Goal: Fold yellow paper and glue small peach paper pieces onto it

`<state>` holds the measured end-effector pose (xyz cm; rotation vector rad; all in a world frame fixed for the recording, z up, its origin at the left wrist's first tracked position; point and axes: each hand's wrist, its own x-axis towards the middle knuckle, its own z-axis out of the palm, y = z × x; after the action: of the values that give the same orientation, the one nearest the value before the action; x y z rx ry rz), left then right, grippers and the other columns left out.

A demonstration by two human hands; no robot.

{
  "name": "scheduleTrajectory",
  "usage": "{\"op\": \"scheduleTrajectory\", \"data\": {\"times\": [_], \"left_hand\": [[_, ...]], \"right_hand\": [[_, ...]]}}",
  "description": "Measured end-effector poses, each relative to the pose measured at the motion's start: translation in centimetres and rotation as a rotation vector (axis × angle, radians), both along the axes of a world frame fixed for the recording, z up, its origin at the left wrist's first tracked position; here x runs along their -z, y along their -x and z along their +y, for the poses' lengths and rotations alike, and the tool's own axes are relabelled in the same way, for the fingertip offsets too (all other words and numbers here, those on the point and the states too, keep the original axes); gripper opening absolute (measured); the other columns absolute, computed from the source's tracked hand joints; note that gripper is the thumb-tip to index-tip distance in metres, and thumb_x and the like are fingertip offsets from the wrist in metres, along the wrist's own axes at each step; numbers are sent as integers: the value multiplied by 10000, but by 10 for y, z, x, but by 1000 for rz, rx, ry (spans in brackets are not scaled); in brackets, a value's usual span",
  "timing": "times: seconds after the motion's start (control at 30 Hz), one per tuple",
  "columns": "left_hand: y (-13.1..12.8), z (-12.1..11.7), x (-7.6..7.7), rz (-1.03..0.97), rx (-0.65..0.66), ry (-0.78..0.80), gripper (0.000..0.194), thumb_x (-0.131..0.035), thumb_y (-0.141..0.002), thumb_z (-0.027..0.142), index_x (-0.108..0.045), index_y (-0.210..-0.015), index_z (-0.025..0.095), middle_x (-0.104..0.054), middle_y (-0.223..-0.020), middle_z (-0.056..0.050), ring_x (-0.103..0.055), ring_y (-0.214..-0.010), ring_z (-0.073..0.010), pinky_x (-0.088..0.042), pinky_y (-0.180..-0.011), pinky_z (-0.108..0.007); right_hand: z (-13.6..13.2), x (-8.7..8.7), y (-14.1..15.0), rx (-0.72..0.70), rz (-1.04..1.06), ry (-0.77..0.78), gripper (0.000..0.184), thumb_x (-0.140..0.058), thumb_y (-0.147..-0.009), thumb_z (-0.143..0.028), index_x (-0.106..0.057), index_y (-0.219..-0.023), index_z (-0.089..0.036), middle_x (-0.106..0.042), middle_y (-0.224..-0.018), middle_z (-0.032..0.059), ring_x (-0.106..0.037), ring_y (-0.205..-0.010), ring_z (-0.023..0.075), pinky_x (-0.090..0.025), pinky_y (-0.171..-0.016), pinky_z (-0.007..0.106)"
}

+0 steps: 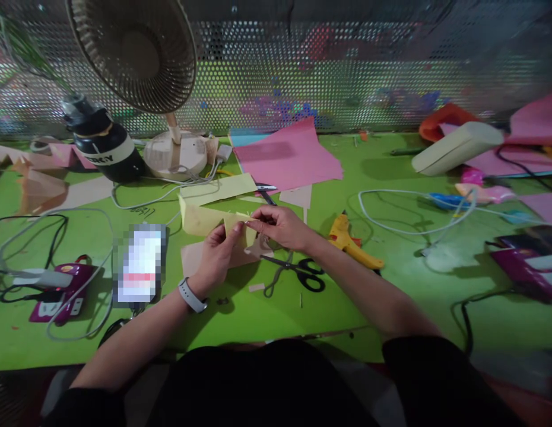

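Both hands meet over a pale yellow strip of paper (198, 218), which curls up on the left. My left hand (217, 255), with a watch (192, 295) on the wrist, pinches the strip from below between thumb and fingers. From the right, my right hand (282, 227) pinches the strip's edge with its fingertips. Under the hands lies a pale pink paper piece (193, 258). Black-handled scissors (309, 274) rest just below my right hand. Behind the hands a second blade (266, 187) shows beside another yellow paper strip (222, 190).
A yellow glue gun (354, 244) lies right of my right forearm. A phone (140, 264) stands left, near a purple power strip (69, 296) and loose cables. Farther back are a fan (169, 151), a dark bottle (109, 151), pink sheets (289, 154) and a cream roll (456, 148).
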<state>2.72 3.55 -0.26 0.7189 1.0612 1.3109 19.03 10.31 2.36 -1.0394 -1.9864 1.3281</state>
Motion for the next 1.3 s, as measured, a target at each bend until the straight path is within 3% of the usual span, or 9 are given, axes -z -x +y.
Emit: {"op": "scheduleTrajectory", "data": {"times": [0.23,0.47,0.57,0.7,0.9,1.07,1.3], "left_hand": [[1,0,-7,-31,-4,9,313,-800,-710,435,-649,-860,205,-690,-893,-18,-636,-760,-136,-518,-655,-263],[1,4,-2,-141,-131,122,281,-843,-656,370,-642,-760,204,-669,-773,21,-596,-648,-89,-475,-558,-186],[1,4,-2,-141,-125,121,268,-826,-679,377,-637,-755,203,-664,-747,15,-592,-615,-92,-470,-537,-188],[0,2,-2,-160,-81,99,281,-814,-695,393,-657,-823,199,-697,-869,-30,-640,-722,-138,-516,-646,-246],[1,4,3,-146,-43,-34,353,-708,-804,407,-693,-1082,191,-690,-1138,-90,-616,-1115,-215,-465,-956,-339],[4,3,-1,-76,-33,-57,274,-683,-832,389,-697,-1038,208,-701,-1102,-79,-637,-1075,-209,-480,-919,-346],[6,2,-17,-34,-6,-88,233,-689,-824,338,-685,-1016,206,-704,-1019,-59,-649,-995,-186,-495,-851,-309]], "right_hand": [[3,1,-1,-1,54,16,352,-662,-811,-529,-639,-837,-178,-604,-732,-4,-534,-638,126,-430,-595,262],[2,-1,0,-24,23,19,338,-649,-830,-512,-638,-902,-182,-617,-765,6,-559,-667,135,-458,-608,273],[0,0,1,-19,27,-14,328,-635,-844,-503,-635,-928,-186,-643,-805,21,-588,-698,147,-478,-630,288],[6,-2,-4,-12,69,-80,310,-624,-852,-495,-656,-873,-187,-636,-751,9,-576,-651,137,-464,-603,275],[38,-9,-33,220,71,-217,295,-618,-828,-482,-654,-843,-189,-577,-691,-15,-502,-577,114,-422,-569,262],[65,-8,-59,430,15,-420,253,-650,-772,-441,-654,-779,-188,-572,-801,20,-547,-699,140,-466,-664,289],[95,-10,-91,489,112,-221,204,-687,-764,-377,-617,-750,-186,-579,-686,-25,-533,-588,108,-465,-578,245]]}}
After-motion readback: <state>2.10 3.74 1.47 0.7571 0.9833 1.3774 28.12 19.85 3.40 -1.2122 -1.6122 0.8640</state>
